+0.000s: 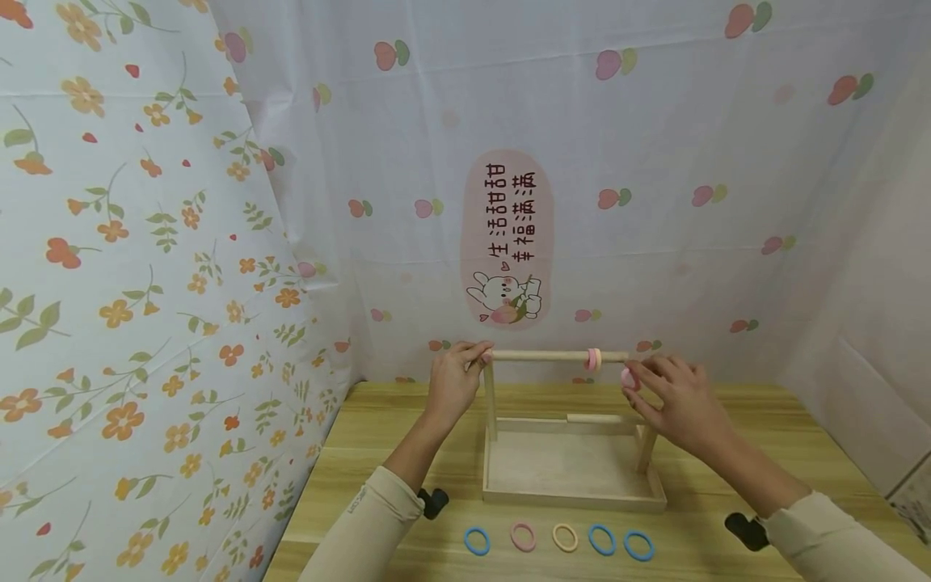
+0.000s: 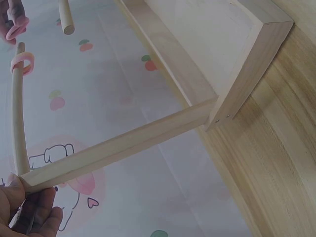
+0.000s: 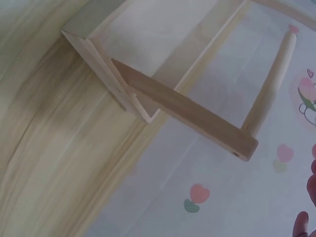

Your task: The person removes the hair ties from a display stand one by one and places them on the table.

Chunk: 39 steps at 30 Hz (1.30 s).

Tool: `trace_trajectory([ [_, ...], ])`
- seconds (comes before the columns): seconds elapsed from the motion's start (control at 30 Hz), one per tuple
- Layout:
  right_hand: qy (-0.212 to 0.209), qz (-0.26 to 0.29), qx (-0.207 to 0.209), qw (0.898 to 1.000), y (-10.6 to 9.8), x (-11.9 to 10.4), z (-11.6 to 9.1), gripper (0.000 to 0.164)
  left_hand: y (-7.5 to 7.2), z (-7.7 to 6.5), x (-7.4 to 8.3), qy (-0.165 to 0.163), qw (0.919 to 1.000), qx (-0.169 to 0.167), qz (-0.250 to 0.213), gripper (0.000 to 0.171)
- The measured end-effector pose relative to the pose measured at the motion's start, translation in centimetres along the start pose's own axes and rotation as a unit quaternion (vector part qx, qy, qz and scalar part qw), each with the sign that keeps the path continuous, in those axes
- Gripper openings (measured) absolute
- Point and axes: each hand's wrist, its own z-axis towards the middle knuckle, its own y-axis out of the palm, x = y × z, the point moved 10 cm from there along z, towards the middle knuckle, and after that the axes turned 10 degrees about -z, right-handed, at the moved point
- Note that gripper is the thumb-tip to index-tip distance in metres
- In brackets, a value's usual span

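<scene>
A wooden stand has a tray base [image 1: 575, 499], a tall left post [image 1: 490, 404] and a short right post [image 1: 645, 449]. My left hand [image 1: 454, 376] pinches the top of the tall post, where a long rod [image 1: 538, 356] joins it. On the rod, near its free right end, hang a pink ring [image 1: 591, 360] and a pale yellow ring [image 1: 599, 360] side by side. My right hand [image 1: 684, 400] pinches another pink ring [image 1: 629, 378] between thumb and fingers, just beyond the rod's free end [image 2: 20, 47].
In front of the stand lie a row of rings: a blue ring [image 1: 477, 541], a pink ring [image 1: 523, 536], a yellow ring [image 1: 565, 537] and two more blue ones. A shorter dowel [image 1: 600, 419] extends from the short post. A patterned cloth [image 1: 407, 283] hangs behind the table.
</scene>
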Motion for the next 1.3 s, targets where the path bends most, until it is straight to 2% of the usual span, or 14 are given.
trace_trajectory([
  [0.33, -0.040, 0.025, -0.010, 0.999, 0.5, -1.7, -0.8, 0.078, 0.0, 0.1, -0.1, -0.008, 1.0000, 0.002, 0.006, 0.027],
  [0.63, -0.070, 0.041, -0.038, 0.996, 1.1, -3.9, -1.5, 0.071, -0.1, 0.1, 0.1, -0.005, 0.9999, 0.005, 0.013, 0.025],
  [0.7, -0.074, 0.044, -0.048, 0.995, 1.3, -4.4, -1.8, 0.061, -0.1, 0.1, 0.0, -0.005, 0.9999, 0.004, 0.012, 0.025],
  [0.8, -0.077, 0.052, -0.058, 0.994, 1.5, -4.9, -2.1, 0.034, 0.0, 0.0, -0.1, -0.005, 0.9999, 0.002, 0.009, 0.025],
  [0.87, -0.079, 0.058, -0.060, 0.993, 1.6, -5.2, -2.2, 0.029, 0.0, 0.0, -0.2, -0.008, 0.9999, 0.001, 0.008, 0.025],
  [0.97, -0.087, 0.059, -0.053, 0.993, 1.6, -5.7, -2.2, 0.028, 0.0, 0.1, -0.3, -0.011, 0.9999, 0.001, 0.005, 0.025],
  [1.07, -0.096, 0.059, -0.045, 0.993, 1.6, -6.2, -2.3, 0.049, 0.1, 0.0, -0.4, -0.010, 0.9999, 0.002, 0.001, 0.025],
  [1.13, -0.099, 0.060, -0.045, 0.992, 1.6, -6.6, -2.4, 0.055, 0.1, 0.0, -0.4, -0.010, 0.9999, 0.003, 0.001, 0.025],
  [1.3, -0.103, 0.077, -0.066, 0.989, 1.8, -7.7, -2.7, 0.035, 0.0, 0.1, -0.4, -0.010, 0.9999, 0.005, 0.005, 0.025],
])
